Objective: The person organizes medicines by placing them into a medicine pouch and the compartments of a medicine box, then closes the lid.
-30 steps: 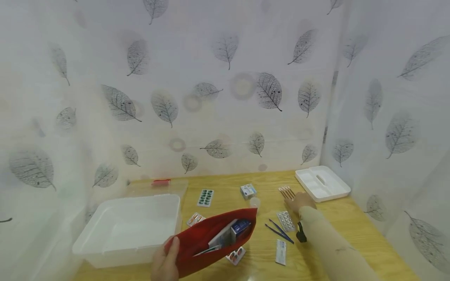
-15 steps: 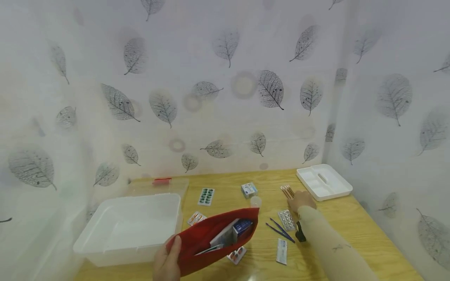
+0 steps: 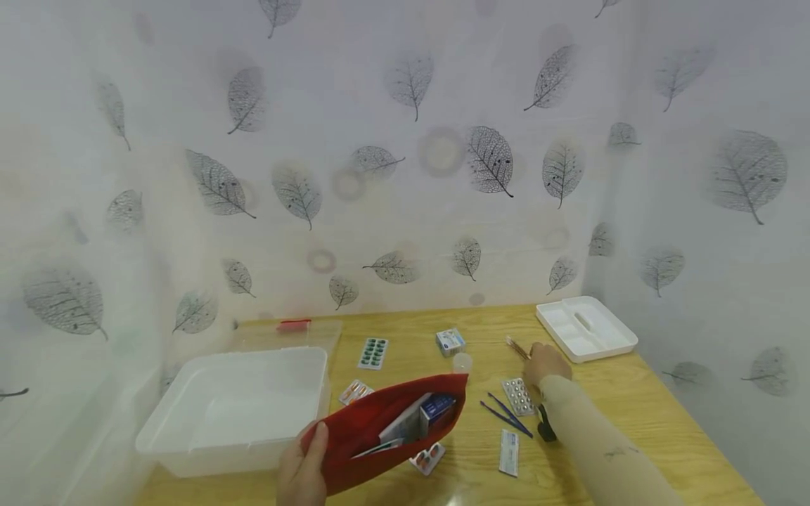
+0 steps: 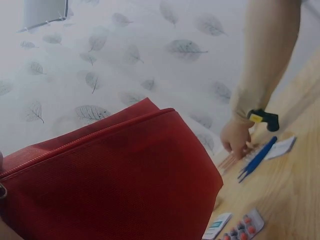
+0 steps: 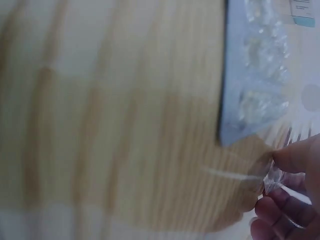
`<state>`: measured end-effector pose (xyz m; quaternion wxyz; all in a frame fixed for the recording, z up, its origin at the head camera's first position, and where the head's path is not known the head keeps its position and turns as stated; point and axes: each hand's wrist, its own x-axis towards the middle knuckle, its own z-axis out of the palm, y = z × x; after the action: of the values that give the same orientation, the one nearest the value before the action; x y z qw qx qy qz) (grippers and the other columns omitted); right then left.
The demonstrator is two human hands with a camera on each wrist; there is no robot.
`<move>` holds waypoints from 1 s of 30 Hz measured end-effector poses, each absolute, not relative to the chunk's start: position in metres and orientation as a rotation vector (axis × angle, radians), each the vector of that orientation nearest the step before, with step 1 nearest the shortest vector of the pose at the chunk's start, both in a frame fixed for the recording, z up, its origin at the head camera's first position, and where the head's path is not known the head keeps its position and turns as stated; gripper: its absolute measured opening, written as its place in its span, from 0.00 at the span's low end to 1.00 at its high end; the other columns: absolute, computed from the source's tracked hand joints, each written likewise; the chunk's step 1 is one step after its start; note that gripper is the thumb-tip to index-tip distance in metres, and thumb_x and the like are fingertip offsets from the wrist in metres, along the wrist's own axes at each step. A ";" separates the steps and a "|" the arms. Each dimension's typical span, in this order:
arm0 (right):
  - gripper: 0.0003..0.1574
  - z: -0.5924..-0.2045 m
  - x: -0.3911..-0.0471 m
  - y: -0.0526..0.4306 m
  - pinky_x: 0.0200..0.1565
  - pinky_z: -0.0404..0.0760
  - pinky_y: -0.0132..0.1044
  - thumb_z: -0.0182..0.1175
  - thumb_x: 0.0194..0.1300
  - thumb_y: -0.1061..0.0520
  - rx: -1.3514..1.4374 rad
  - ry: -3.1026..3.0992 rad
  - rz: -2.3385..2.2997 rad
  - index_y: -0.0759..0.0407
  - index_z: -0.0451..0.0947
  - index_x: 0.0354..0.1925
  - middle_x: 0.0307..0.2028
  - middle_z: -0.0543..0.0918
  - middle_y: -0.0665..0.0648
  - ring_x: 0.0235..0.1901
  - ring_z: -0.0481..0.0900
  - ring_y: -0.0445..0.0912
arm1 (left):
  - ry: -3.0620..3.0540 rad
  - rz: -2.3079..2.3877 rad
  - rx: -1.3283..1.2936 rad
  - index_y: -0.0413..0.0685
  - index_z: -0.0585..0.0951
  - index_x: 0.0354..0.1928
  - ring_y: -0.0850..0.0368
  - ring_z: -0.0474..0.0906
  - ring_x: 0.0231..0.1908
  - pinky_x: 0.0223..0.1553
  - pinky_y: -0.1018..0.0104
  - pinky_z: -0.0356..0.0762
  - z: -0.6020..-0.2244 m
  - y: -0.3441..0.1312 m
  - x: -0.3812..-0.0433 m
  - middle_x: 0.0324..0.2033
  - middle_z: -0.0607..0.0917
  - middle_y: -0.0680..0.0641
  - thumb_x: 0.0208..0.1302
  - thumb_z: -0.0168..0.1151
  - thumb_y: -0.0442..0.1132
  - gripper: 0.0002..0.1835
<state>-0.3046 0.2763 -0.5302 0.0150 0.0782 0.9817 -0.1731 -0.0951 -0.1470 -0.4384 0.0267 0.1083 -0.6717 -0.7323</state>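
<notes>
Red fabric zip pouch (image 4: 115, 175) — just one — gapes above the wooden tabletop (image 3: 661, 422), clamped in the left hand (image 3: 304, 467); right arm (image 3: 598, 439) outstretched, right hand (image 3: 548, 363) pinching one clear-wrapped bundle of brown sticks (image 3: 517, 348).

No word, brand or number can be read with certainty. Print does show, too small or blurred to make out — pale marks on the dark blue box (image 3: 436, 407) inside the red pouch (image 3: 373, 460), lettering on the small white-and-blue box (image 3: 451, 341) on the counter (image 3: 652, 422), faint lines on the flat white packet (image 3: 509, 453). In the right wrist view, a white carton (image 5: 302, 9) with a teal edge carries tiny lines — also illegible.
</notes>
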 end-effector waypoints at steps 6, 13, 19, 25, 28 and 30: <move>0.17 -0.537 -0.307 0.284 0.36 0.80 0.55 0.60 0.57 0.66 0.130 3.101 -0.447 0.69 0.74 0.46 0.34 0.81 0.65 0.34 0.80 0.59 | -2.089 -2.228 0.346 0.27 0.67 0.62 0.61 0.83 0.38 0.40 0.65 0.81 -0.437 -0.143 -0.090 0.46 0.84 0.38 0.75 0.45 0.51 0.31; 0.23 -0.534 -0.300 0.294 0.47 0.76 0.59 0.52 0.65 0.67 0.082 3.201 -0.580 0.67 0.71 0.59 0.46 0.79 0.73 0.45 0.77 0.66 | -2.039 -2.285 0.309 0.26 0.66 0.62 0.58 0.84 0.38 0.40 0.61 0.82 -0.437 -0.138 -0.083 0.45 0.84 0.38 0.74 0.45 0.53 0.33; 0.24 -0.517 -0.292 0.296 0.34 0.76 0.51 0.44 0.63 0.71 0.092 3.286 -0.996 0.66 0.80 0.52 0.42 0.78 0.76 0.34 0.76 0.62 | -2.062 -2.266 0.306 0.26 0.66 0.63 0.58 0.84 0.39 0.40 0.63 0.82 -0.434 -0.136 -0.081 0.47 0.83 0.36 0.74 0.44 0.53 0.33; 0.21 -0.491 -0.287 0.291 0.36 0.74 0.49 0.46 0.70 0.59 0.093 3.264 -1.249 0.68 0.82 0.48 0.47 0.78 0.72 0.41 0.75 0.60 | -2.045 -2.299 0.316 0.27 0.66 0.62 0.56 0.85 0.38 0.40 0.61 0.82 -0.431 -0.134 -0.082 0.45 0.84 0.39 0.74 0.45 0.53 0.33; 0.22 -0.478 -0.281 0.285 0.39 0.75 0.49 0.48 0.71 0.52 0.109 3.261 -1.332 0.66 0.83 0.46 0.44 0.82 0.67 0.40 0.77 0.57 | -2.037 -2.289 0.293 0.25 0.67 0.61 0.57 0.85 0.37 0.39 0.61 0.82 -0.431 -0.135 -0.083 0.43 0.85 0.40 0.75 0.44 0.51 0.31; 0.19 -0.470 -0.279 0.282 0.33 0.77 0.46 0.52 0.70 0.53 0.081 3.271 -1.367 0.65 0.83 0.46 0.39 0.83 0.65 0.31 0.79 0.55 | -2.051 -2.270 0.278 0.25 0.67 0.60 0.58 0.85 0.36 0.39 0.62 0.82 -0.432 -0.135 -0.083 0.42 0.85 0.41 0.75 0.43 0.50 0.30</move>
<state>-0.2786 0.2816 -0.4695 -0.2006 0.0225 0.9037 -0.3776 -0.0828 -0.1347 -0.4316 0.0348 0.0904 -0.6673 -0.7385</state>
